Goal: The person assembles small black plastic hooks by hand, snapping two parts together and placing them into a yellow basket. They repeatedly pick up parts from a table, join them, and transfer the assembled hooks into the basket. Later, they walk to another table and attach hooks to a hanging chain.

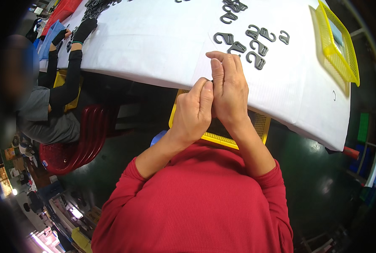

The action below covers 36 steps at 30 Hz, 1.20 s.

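My left hand [193, 113] and right hand [229, 90] press together at the near edge of the white surface [154, 46], fingers closed against each other; I cannot tell whether anything sits between them. The nearest grey plastic hooks [249, 42] lie scattered on the surface at twelve to one o'clock from my hands, with a yellow basket [337, 46] at two o'clock, and a co-worker's gloved hand [84, 29] rests at ten o'clock

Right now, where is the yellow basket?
In the head view, the yellow basket sits at the table's far right edge, right of the dark hooks.
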Motion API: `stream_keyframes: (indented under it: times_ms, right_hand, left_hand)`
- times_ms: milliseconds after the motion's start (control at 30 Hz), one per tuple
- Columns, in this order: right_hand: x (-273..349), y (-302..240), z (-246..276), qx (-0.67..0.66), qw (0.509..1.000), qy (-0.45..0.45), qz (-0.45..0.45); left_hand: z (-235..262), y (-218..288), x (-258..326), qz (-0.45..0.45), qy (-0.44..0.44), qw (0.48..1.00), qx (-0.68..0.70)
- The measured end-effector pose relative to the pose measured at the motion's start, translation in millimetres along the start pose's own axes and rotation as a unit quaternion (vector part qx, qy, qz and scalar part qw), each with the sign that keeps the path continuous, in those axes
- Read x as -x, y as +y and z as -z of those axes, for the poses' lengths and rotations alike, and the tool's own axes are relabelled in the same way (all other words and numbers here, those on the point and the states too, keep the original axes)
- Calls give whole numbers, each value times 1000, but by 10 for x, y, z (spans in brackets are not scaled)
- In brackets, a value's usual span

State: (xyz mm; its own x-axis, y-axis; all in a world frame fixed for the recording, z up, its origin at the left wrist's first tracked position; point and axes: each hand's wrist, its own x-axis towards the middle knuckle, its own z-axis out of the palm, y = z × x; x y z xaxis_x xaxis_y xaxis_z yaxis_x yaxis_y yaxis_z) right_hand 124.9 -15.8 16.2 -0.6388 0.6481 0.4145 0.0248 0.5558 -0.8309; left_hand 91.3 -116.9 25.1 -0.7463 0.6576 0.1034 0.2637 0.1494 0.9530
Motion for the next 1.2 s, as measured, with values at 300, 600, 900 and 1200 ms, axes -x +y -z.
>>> stream_keyframes:
  times_ms: [300,600,900,1200]
  right_hand:
    - [51,12,38,-55,997,-38,-38]
    - [10,79,104,79,997,1,10]
    - [-246,203,89,103,987,119,39]
    - [31,-112,17,-607,789,59,-79]
  left_hand:
    - [-7,-29,-66,-74,18,996,-48]
    - [35,27,-123,-21,-73,997,-16]
    - [14,-46,67,7,-137,990,1]
    - [-9,-90,-116,41,-92,994,30]
